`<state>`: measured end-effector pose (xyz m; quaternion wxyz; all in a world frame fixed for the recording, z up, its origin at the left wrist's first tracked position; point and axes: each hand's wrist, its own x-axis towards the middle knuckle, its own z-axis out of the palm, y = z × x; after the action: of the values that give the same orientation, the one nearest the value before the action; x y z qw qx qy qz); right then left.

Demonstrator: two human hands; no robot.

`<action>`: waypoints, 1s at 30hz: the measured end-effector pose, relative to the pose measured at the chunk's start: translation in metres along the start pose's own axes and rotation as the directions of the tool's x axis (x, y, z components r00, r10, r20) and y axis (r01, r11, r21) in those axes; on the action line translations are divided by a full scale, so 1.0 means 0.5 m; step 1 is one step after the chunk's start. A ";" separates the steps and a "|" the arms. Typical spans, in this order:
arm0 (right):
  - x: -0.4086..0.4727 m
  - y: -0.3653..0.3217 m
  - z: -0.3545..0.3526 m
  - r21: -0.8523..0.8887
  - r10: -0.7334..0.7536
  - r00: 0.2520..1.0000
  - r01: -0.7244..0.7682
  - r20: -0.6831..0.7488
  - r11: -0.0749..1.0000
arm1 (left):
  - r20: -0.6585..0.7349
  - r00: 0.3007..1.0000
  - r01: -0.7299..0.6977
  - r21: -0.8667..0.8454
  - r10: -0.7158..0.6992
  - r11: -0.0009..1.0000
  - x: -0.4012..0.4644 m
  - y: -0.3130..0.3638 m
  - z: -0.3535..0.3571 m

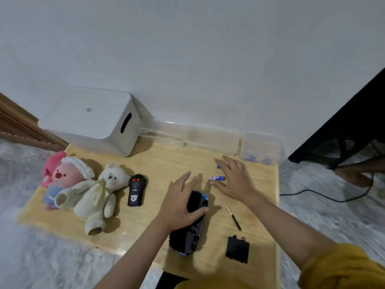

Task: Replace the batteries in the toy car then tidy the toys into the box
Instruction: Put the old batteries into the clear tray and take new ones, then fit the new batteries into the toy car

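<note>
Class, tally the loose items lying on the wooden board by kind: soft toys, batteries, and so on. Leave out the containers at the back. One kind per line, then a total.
Soft toys: 2 (pink plush, white teddy bear)
Toy car: 1
Remote control: 1
Batteries: 2 ( partly hidden)
Screwdriver: 1
Battery cover: 1
Total: 8

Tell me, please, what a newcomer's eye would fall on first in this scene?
Probably the two hands mid-table: the left hand rests on the upturned black toy car, while the right hand spreads open over a blue battery. Next come the soft toys lying at the table's left, before the closed white box.
</note>
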<state>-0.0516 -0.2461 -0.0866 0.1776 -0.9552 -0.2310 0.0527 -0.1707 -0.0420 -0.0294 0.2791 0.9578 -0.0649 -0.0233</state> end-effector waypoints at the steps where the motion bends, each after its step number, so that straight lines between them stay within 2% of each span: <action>1: 0.004 -0.003 0.008 -0.011 0.000 1.000 0.000 0.012 1.000 | -0.001 1.000 0.010 -0.012 -0.010 1.000 -0.019 -0.006 -0.001; 5: 0.005 -0.010 0.039 0.032 0.019 0.995 -0.016 -0.094 0.999 | 0.033 0.998 0.059 -0.065 -0.057 0.996 -0.077 -0.028 0.006; 8: 0.006 -0.012 0.045 0.042 0.030 0.989 -0.024 -0.146 0.999 | 0.120 0.987 0.116 -0.083 -0.106 0.990 -0.102 -0.044 0.018; 11: 0.006 -0.009 0.041 -0.016 0.015 0.990 -0.018 -0.139 1.000 | 0.169 0.974 0.174 -0.140 -0.150 0.975 -0.109 -0.051 0.031; 14: 0.008 -0.010 0.036 -0.043 -0.017 0.992 0.011 -0.122 0.999 | 0.128 0.982 0.158 -0.148 -0.139 0.976 -0.103 -0.047 0.038; 17: 0.012 -0.014 0.027 -0.039 -0.041 0.995 0.038 -0.085 0.999 | 0.144 0.979 0.166 -0.136 -0.146 0.977 -0.095 -0.034 0.039; 23: 0.012 -0.015 0.016 -0.051 -0.069 0.998 0.069 0.004 0.996 | 0.135 0.956 0.281 -0.158 -0.261 0.947 -0.080 -0.005 0.048; 25: 0.016 -0.021 0.006 0.046 -0.026 1.000 0.026 0.007 0.999 | 0.124 0.953 0.297 -0.192 -0.277 0.935 -0.076 0.000 0.048; 27: 0.016 -0.026 -0.010 0.244 0.052 0.999 -0.048 -0.008 0.969 | 0.115 0.954 0.299 -0.252 -0.279 0.920 -0.072 0.002 0.045; 30: 0.004 -0.041 -0.041 0.574 0.191 0.981 -0.133 -0.042 0.808 | 0.113 0.955 0.296 -0.375 -0.274 0.878 -0.065 0.006 0.041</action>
<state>-0.0546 -0.2346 -0.0601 0.4600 -0.8763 -0.1135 0.0872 -0.2050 -0.0507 -0.0447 0.4548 0.8814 0.0749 -0.1034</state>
